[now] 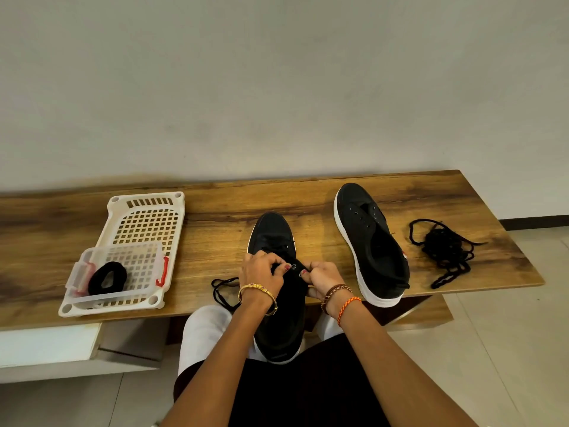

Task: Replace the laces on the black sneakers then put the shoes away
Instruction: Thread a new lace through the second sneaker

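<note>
A black sneaker with a white sole lies toe-away, its heel over the table's front edge on my lap. My left hand pinches the shoe's upper at an eyelet. My right hand pinches the other side of the lacing area. A black lace trails from under my left hand onto the table. The second black sneaker, without a lace, lies to the right. A tangled heap of black lace sits further right.
On the wooden table, a white plastic basket at the left holds a clear box with a coiled black lace. A wall runs behind the table. A white shelf sits below left.
</note>
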